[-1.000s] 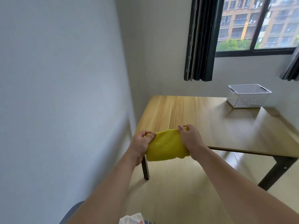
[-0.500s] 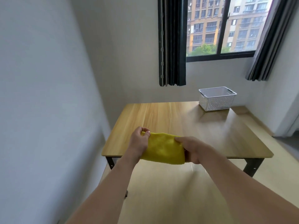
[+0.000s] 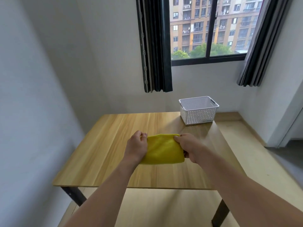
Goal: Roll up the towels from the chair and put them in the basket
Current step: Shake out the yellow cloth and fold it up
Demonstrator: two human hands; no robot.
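A folded yellow towel (image 3: 162, 149) hangs stretched between both my hands over the middle of the wooden table (image 3: 105, 154). My left hand (image 3: 136, 147) pinches its left end and my right hand (image 3: 190, 147) grips its right end. The white perforated basket (image 3: 199, 114) stands with nothing visible inside at the table's far right corner, well beyond my hands. The chair is out of view.
A white wall runs close along the left side of the table. Dark curtains (image 3: 155, 46) and a window are on the far wall behind the basket. Light floor lies to the right and under the table.
The view has swung right and moved toward the table. My hands have carried the yellow towel from in front of the table's near edge to above its middle.
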